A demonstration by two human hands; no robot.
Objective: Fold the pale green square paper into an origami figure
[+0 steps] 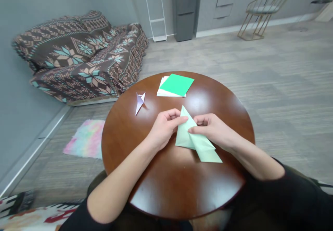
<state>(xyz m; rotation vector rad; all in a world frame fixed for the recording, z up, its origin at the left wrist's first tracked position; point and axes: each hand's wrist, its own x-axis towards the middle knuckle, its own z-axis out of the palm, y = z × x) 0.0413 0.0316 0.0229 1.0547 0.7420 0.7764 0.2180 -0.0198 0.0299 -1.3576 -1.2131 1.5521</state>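
A pale green sheet of folded paper (pixel 187 135), pointed at the top, is held just above the round brown table (pixel 166 189). My left hand (pixel 166 126) pinches its upper left part, thumb on the front face and fingers behind. On the right edge, my right hand (pixel 212 128) grips the same paper, its thumb pressed on the middle fold. Two flaps spread out toward the lower right. Farther back lies a bright green sheet (pixel 177 84) on top of white sheets (pixel 166 93). A small folded purple and white paper figure (pixel 139 102) rests at the table's left side.
A sofa with a patterned cover (pixel 88 57) stands at the back left, near a pastel fluffy rug (pixel 85 139). Grey cabinets (pixel 221 8) and a gold-framed chair (pixel 262 12) are at the back right.
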